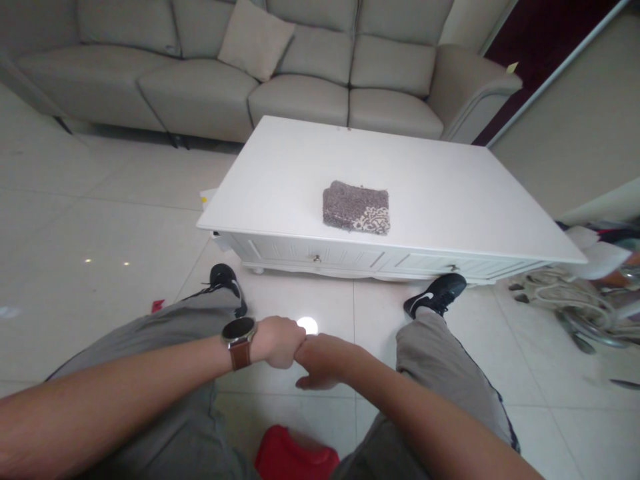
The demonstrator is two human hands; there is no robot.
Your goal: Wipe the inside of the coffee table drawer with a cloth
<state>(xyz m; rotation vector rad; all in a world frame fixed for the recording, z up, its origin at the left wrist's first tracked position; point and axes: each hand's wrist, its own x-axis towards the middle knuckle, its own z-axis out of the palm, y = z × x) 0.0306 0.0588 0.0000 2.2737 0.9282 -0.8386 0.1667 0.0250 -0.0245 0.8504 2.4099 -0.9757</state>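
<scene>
My left hand and my right hand meet between my knees, knuckle to knuckle, both with fingers curled into fists. Nothing shows inside either fist. A dark watch on a brown strap sits on my left wrist. Ahead, a folded grey towel with a pale patterned corner lies on the white coffee table, out of reach of both hands.
A beige sofa with a cushion stands behind the table. My black shoes rest on the tiled floor near the table's drawers. A red seat edge shows between my legs. Clutter and cables lie at the right.
</scene>
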